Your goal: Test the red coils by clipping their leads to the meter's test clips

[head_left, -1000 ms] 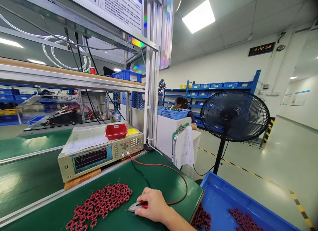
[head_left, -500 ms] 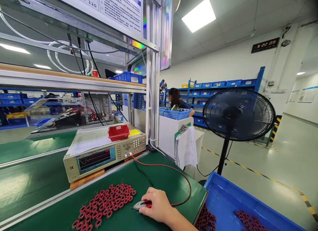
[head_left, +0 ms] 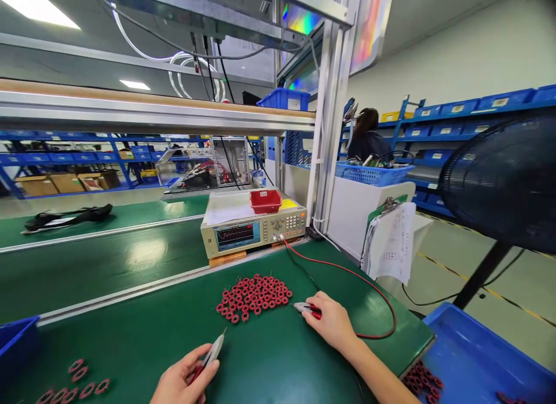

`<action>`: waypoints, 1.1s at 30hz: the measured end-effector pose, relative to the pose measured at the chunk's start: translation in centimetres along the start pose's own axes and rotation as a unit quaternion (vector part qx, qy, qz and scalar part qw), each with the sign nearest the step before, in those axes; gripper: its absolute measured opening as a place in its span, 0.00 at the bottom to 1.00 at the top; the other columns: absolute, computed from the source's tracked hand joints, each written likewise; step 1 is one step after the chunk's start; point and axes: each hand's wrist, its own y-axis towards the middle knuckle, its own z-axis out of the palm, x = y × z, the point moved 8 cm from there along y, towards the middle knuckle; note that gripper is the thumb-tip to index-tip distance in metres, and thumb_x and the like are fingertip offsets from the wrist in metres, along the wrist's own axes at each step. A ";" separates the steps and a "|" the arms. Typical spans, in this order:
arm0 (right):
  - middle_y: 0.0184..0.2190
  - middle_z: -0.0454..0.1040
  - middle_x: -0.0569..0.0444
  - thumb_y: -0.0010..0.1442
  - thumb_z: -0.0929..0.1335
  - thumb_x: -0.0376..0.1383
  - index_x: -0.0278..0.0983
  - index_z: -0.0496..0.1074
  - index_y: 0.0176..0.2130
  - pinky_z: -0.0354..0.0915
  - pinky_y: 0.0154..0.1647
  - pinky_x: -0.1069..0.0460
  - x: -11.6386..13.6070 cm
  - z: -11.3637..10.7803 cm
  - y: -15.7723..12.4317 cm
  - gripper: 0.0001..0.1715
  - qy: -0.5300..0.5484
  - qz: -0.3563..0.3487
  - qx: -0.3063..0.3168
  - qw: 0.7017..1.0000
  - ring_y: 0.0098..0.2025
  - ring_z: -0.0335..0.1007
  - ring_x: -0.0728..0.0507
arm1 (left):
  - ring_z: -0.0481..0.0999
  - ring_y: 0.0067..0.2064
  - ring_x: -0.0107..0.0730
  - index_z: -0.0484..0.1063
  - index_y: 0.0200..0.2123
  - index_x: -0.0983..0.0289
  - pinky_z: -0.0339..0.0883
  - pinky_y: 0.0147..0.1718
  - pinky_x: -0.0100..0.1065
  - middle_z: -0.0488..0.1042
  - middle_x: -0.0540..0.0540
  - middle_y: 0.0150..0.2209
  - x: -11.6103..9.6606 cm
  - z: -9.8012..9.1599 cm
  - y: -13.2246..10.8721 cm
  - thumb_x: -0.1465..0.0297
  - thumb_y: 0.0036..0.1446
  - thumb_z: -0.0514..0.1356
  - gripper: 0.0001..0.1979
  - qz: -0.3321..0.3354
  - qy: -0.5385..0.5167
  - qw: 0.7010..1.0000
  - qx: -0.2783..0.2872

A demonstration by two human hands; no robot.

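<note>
My left hand is closed around a clip with a grey jaw and red handle, held above the green table at the bottom centre. A similar red-handled clip is gripped by my right hand, its tip pointing left at the right edge of a pile of red and black wound rings. Red and black leads run from the tester towards the right hand. Several more rings lie at the lower left.
A red tray sits on the tester. A blue bin with rings stands at the lower right, another blue bin at the left edge. Beyond are a fan, a clipboard and a person.
The view has swung left and down, bringing my left hand with its clip, the loose rings and the left blue bin into sight. My right hand still holds its clip beside the pile.
</note>
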 end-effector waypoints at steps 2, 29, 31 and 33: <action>0.32 0.69 0.59 0.58 0.64 0.38 0.43 0.74 0.36 0.56 0.29 0.56 -0.1 0.1 0.0 0.09 -0.004 0.006 -0.005 1.000 0.30 0.68 0.50 | 0.67 0.18 0.29 0.66 0.47 0.72 0.62 0.14 0.29 0.69 0.51 0.23 -0.1 0.0 0.0 0.43 0.36 0.62 0.43 0.001 0.009 1.000 0.002; 0.34 0.70 0.57 0.60 0.63 0.40 0.44 0.73 0.39 0.58 0.33 0.56 2.1 1.2 0.4 0.10 -0.009 -0.063 0.024 0.998 0.35 0.69 0.48 | 0.66 0.16 0.28 0.68 0.46 0.72 0.61 0.11 0.27 0.69 0.50 0.20 0.2 0.1 0.2 0.47 0.38 0.64 0.40 0.005 0.005 1.000 -0.001; 0.34 0.70 0.57 0.59 0.63 0.39 0.44 0.73 0.38 0.58 0.33 0.56 2.4 1.2 0.4 0.10 -0.004 -0.071 0.025 0.997 0.35 0.68 0.48 | 0.66 0.16 0.28 0.68 0.46 0.72 0.61 0.11 0.27 0.69 0.50 0.21 0.2 0.3 0.1 0.45 0.36 0.64 0.41 0.006 0.002 1.000 -0.004; 0.34 0.70 0.57 0.58 0.64 0.38 0.43 0.73 0.38 0.58 0.33 0.56 2.7 1.1 0.3 0.09 -0.001 -0.081 0.025 0.996 0.34 0.68 0.48 | 0.65 0.15 0.28 0.68 0.45 0.71 0.59 0.10 0.27 0.69 0.50 0.20 0.1 0.2 0.0 0.44 0.36 0.64 0.41 0.011 -0.002 1.000 -0.022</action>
